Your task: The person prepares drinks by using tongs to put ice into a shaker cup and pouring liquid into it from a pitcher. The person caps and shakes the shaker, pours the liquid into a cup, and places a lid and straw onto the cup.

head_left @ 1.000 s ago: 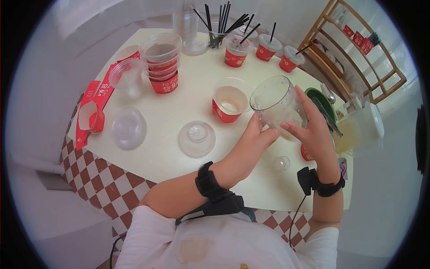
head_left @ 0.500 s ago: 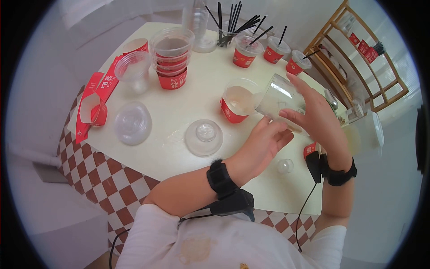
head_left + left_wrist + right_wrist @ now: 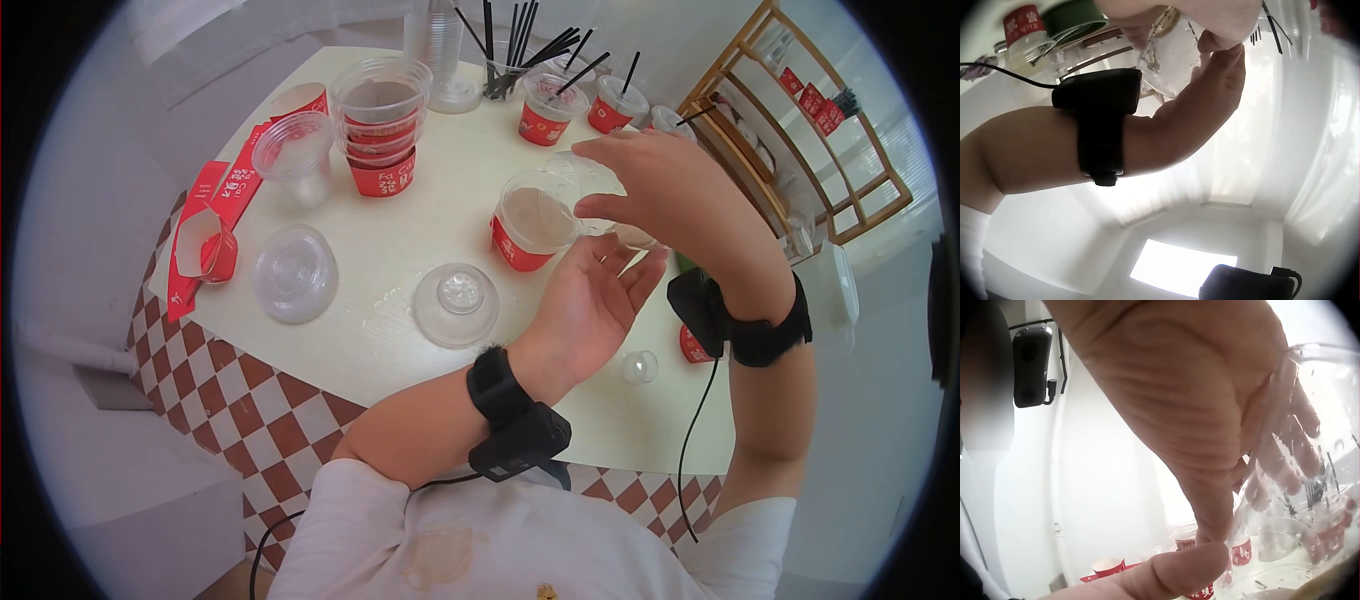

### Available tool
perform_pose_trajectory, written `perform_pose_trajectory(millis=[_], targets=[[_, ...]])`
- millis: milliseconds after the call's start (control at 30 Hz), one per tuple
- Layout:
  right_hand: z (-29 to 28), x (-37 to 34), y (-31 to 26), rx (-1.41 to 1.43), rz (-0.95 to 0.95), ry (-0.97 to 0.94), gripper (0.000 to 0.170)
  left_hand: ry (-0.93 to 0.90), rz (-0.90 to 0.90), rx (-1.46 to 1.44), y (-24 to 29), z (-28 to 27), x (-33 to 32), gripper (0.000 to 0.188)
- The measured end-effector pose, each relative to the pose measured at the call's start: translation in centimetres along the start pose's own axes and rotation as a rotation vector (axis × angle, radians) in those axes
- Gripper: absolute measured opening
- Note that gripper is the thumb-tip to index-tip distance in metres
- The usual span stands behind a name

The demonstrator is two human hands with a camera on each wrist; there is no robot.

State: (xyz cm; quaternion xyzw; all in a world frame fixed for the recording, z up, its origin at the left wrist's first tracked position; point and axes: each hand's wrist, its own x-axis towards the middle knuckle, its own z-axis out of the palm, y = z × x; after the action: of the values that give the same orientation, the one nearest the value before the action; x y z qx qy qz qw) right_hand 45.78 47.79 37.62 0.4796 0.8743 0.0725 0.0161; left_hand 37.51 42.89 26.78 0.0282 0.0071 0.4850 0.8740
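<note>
My right hand (image 3: 680,195) grips a clear glass (image 3: 592,182) from above, thumb on the near side. The glass lies tipped well over, its mouth toward a clear plastic cup in a red sleeve (image 3: 517,248) and overlapping that cup's rim in the head view. Palm up, my left hand (image 3: 580,320) holds the glass from below with bent fingers. In the right wrist view, drops cling to the glass wall (image 3: 1266,544), and my right fingers show through it. A thumb-like digit (image 3: 1179,569) of the left hand meets its near side. Pale contents show inside the cup.
Nested red-sleeved cups (image 3: 383,178) stand back left, near flat red sleeves (image 3: 205,205). Clear lids (image 3: 297,272) lie in front, with a small clear dome (image 3: 640,367) at right. Lidded drinks (image 3: 553,112) and black straws (image 3: 515,45) line the back. A green bowl (image 3: 1075,22) sits right.
The glass has tipped further over toward the red-sleeved cup. My right hand has risen and swung left over it, and my left palm has turned more upward beneath.
</note>
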Motion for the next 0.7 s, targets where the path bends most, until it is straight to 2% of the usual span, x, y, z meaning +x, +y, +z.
perform_pose_trajectory(millis=[67, 100, 167, 200, 267, 300, 367, 500, 567, 600, 633, 700], targets=[[2.4, 0.4, 1.6, -0.021, -0.432, 0.446, 0.016, 0.004, 0.003, -0.012, 0.1, -0.1, 0.0, 0.024], [2.8, 0.4, 1.9, -0.022, -0.431, 0.445, 0.016, 0.003, 0.007, -0.026, 0.1, -0.3, 0.1, 0.024], [2.7, 0.6, 1.4, -0.062, -0.297, 0.274, 0.017, 0.001, 0.010, -0.042, 0.1, -0.1, 0.0, 0.024], [2.4, 0.6, 1.0, -0.063, -0.297, 0.273, 0.017, 0.010, 0.015, -0.050, 0.2, 0.1, -0.1, 0.024], [0.1, 0.3, -0.9, -0.158, -0.045, 0.042, 0.047, 0.020, 0.021, -0.060, 0.4, 0.4, -0.3, 0.024], [-0.8, 0.0, -1.3, -0.159, -0.048, 0.038, 0.047, -0.024, 0.056, -0.030, 0.5, 0.5, -0.4, 0.024], [-2.3, -0.4, -1.8, 0.009, 0.082, -0.017, 0.056, -0.068, 0.094, -0.001, 0.7, 1.0, -0.7, 0.025], [-2.7, -0.4, -1.4, -0.054, -0.014, 0.126, 0.064, -0.153, 0.047, 0.016, 1.1, 0.9, -0.5, 0.024], [-1.5, 0.6, -1.1, -0.111, 0.022, -0.138, 0.065, -0.177, 0.028, 0.033, 0.9, 1.0, -0.8, 0.024], [-1.7, 0.7, -0.8, -0.122, 0.023, -0.120, 0.065, -0.111, 0.018, 0.021, 0.6, 1.4, -1.0, 0.024], [-2.1, 0.6, -1.0, -0.140, -0.047, -0.019, 0.064, -0.037, 0.006, 0.004, 0.5, 1.7, -1.1, 0.024], [-1.3, 0.8, -0.4, -0.148, -0.188, 0.126, 0.063, -0.062, 0.008, -0.013, 0.7, 0.9, -0.7, 0.024]])
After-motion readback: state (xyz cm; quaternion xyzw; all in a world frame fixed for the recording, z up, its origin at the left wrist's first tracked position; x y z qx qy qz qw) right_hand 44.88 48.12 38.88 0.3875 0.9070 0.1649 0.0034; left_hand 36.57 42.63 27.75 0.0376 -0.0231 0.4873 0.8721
